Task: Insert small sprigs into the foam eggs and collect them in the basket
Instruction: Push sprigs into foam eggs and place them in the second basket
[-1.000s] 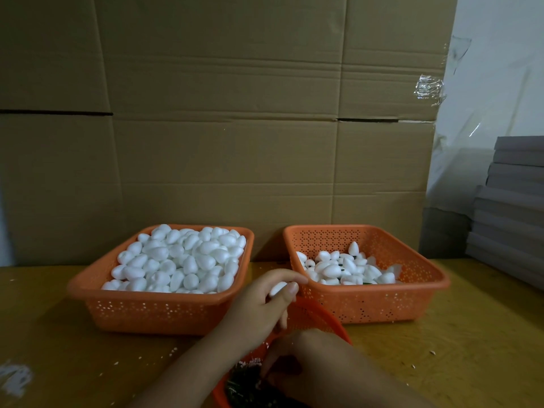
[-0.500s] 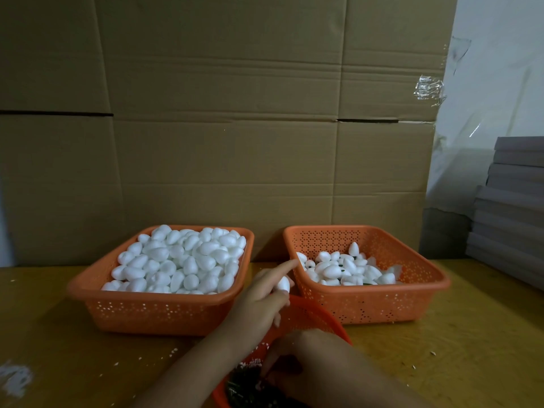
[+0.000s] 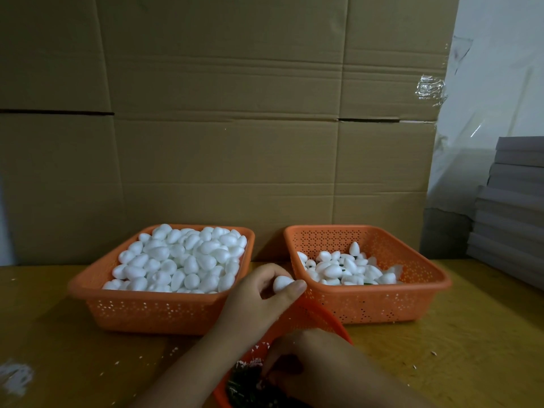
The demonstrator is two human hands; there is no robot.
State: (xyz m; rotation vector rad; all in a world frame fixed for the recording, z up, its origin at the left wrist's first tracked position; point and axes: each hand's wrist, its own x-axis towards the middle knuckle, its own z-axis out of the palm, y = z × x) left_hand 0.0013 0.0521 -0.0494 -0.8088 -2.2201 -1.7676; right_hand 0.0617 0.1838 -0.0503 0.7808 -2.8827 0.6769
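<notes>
Left hand (image 3: 259, 293) holds one foam egg (image 3: 282, 283), fingers curled round it: thumb pressed along its near side, other fingers wrapped over the top and far side. Only the right part of the egg shows past the fingers. Hand and egg sit in the gap between the two rectangular baskets, just left of the right basket's (image 3: 418, 290) near-left corner and above the far rim of the round bowl (image 3: 329, 319).

Right hand (image 3: 306, 366) is down in the round bowl, fingers curled and tips buried in the dark green sprigs (image 3: 244, 390). Can't tell if it has actually pinched one; the tips are in shadow.

Right basket: partly filled with finished eggs (image 3: 338, 267), a few green bits showing between them. Left of it, the left basket (image 3: 94, 287) is heaped with plain eggs (image 3: 179, 260). Round bowl sits in front of the right basket, nearer the camera, rim just beside the basket's front wall.

All on a yellow-brown bench (image 3: 456, 348) with white foam crumbs scattered about. Cardboard boxes (image 3: 235, 128) behind the right basket, grey stacked boards (image 3: 512, 207) off to its right.
</notes>
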